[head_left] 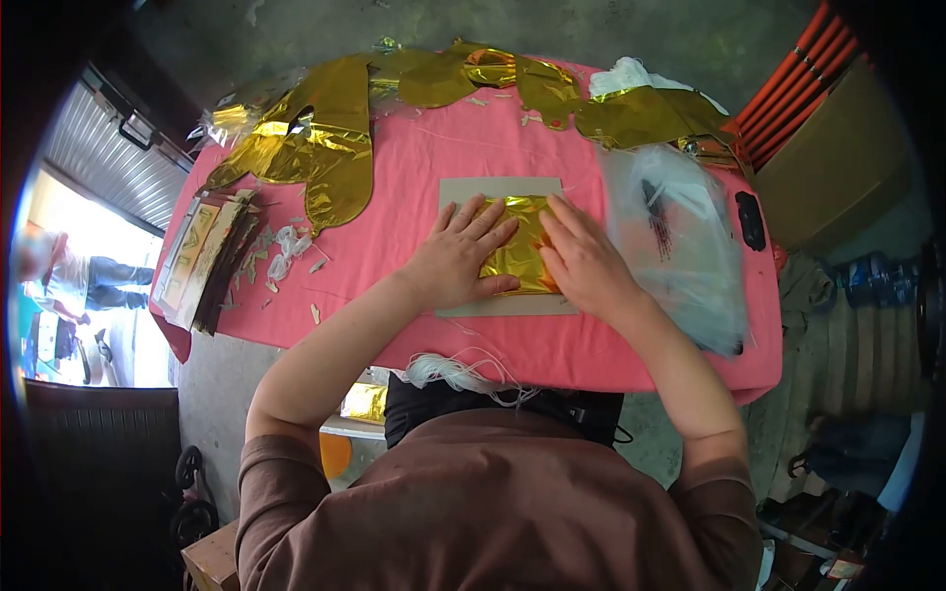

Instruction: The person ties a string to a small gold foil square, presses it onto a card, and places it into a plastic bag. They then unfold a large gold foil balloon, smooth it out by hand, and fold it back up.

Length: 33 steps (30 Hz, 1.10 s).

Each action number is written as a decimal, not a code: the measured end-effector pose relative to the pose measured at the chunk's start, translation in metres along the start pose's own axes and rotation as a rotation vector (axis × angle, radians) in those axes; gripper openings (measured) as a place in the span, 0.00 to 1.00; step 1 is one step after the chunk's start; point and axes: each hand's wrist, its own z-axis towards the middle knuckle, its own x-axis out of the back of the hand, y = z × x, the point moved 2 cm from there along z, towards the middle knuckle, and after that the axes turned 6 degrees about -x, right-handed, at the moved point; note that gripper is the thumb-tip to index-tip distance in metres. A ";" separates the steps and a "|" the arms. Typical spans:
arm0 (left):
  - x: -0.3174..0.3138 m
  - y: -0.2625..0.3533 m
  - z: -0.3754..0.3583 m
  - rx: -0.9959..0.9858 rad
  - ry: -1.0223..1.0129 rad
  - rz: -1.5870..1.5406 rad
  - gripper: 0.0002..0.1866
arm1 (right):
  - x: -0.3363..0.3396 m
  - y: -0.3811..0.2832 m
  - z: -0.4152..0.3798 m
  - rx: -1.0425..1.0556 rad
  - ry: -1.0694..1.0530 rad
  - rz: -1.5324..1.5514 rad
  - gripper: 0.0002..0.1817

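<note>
- A person seated at the near edge of a pink-clothed counter [414, 167] presses both hands flat on a crinkled square of gold foil [517, 251], which lies on a grey cardboard sheet [463, 189] at the middle of the counter, toward the near edge.
- The left hand [458, 258] covers the foil's left side; its fingers [483, 225] are spread and laid flat, gripping nothing.
- The right hand [583, 261] holds down the right side, fingers extended and close together, likewise pressing rather than grasping.
- Judged from how things lie, the foil looks already folded into a compact packet and is being smoothed; several large gold foil balloons [315, 148] lie unfolded along the far edge and far-left corner, so much of the work appears to remain.
- A stack of flat printed packets [202, 261] sits at the left edge, with small paper scraps [286, 251] scattered beside it.
- A clear plastic bag [680, 246] lies at the right edge; something dark and reddish shows inside, too blurred to identify.
- A loose bundle of white string [453, 372] hangs over the near edge.
- Another person [74, 276] stands outside, beyond the left side.
</note>
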 end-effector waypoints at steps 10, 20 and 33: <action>-0.005 -0.004 -0.001 -0.018 0.040 0.000 0.42 | -0.037 0.006 0.010 0.008 -0.193 -0.155 0.33; 0.007 -0.009 0.010 -0.028 0.165 -0.040 0.37 | -0.041 0.006 0.009 0.005 -0.162 -0.201 0.34; -0.014 0.045 0.137 -0.491 0.237 0.136 0.11 | -0.048 0.009 0.006 0.128 0.067 -0.188 0.34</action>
